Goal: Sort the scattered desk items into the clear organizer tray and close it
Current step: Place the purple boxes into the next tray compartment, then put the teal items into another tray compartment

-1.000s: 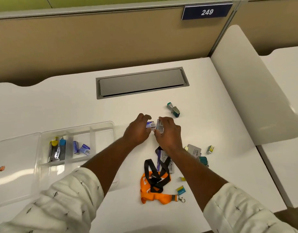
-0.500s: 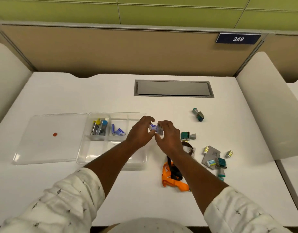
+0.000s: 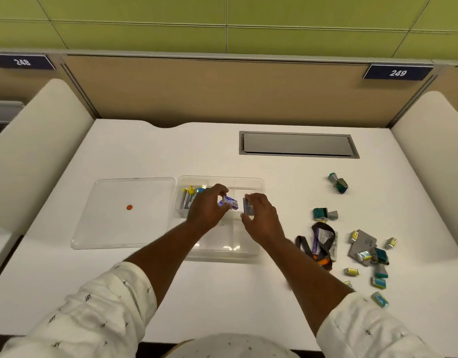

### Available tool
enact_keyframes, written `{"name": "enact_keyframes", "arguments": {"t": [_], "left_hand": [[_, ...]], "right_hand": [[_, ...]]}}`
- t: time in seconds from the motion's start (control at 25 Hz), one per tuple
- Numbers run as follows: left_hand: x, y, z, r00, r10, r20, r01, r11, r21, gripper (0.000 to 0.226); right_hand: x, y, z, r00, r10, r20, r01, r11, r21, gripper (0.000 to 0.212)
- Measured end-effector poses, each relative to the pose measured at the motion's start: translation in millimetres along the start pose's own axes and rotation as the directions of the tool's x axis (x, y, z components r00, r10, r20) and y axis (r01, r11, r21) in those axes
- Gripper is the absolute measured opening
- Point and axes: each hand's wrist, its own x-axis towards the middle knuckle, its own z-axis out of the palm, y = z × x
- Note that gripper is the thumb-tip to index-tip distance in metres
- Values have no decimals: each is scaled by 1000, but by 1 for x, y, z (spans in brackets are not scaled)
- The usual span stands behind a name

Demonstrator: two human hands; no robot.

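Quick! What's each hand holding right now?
Left hand: pinches a small purple box.
Right hand: pinches a small purple-edged box.

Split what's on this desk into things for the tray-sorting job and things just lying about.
For the job: clear plastic organizer tray; flat clear lid; small purple box and small grey box, both held; dark strap lanyard; scattered teal and yellow packets.
Just there: grey metal cable hatch; dark blue number plate 249; white side dividers.
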Motion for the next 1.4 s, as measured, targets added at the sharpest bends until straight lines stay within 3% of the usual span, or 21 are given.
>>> {"name": "enact_keyframes", "arguments": {"t": [0.44, 0.56, 0.68, 0.92, 1.4], "left_hand": [[27, -52, -12, 998, 47, 50, -47, 999, 3, 35], [38, -61, -10, 995, 37, 91, -36, 999, -17, 49], [43, -61, -12, 986, -32, 163, 25, 999, 46, 64], [41, -68, -9, 973, 29, 228, -49, 995, 84, 74], [4, -28, 0, 950, 186, 251, -201, 979, 33, 69]], "right_hand": [[30, -34, 36, 994, 36, 99, -35, 999, -10, 50], [40, -39, 41, 994, 49, 102, -46, 998, -38, 56], [44, -38, 43, 995, 54, 88, -47, 995, -84, 62], [33, -26, 42, 997, 64, 43, -54, 978, -203, 69], [-26, -11, 13, 990, 125, -62, -136, 963, -231, 69]]}}
